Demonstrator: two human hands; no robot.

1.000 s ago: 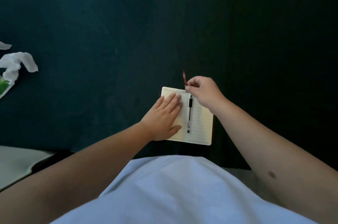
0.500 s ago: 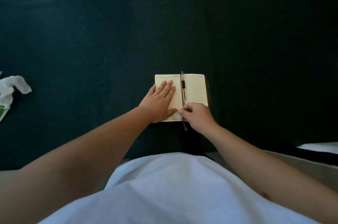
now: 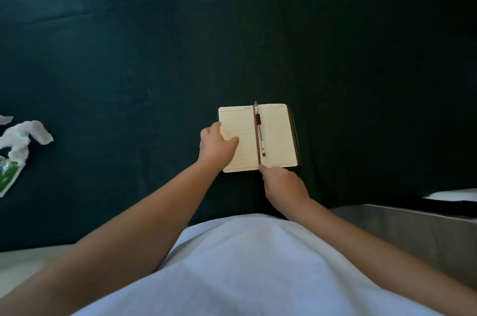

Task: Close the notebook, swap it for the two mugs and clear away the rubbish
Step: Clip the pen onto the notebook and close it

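On the cloth [image 3: 129, 57] the notebook [image 3: 276, 135] lies spine-away, left hand [image 3: 215, 146] gripping it, right hand [image 3: 284, 184] pinching ribbon [image 3: 257, 145].

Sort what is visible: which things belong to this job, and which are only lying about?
Job: open notebook with its ribbon, crumpled tissue, green wrapper.
Lying about: pen on the notebook's fold, dark cloth.

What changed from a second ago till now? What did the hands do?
The right hand, holding the ribbon by its end, drew it down the fold of the notebook, from far edge to near edge. The left hand slid off the left page and grips its outer edge. The notebook stays open, pen in the fold, tissue far left.
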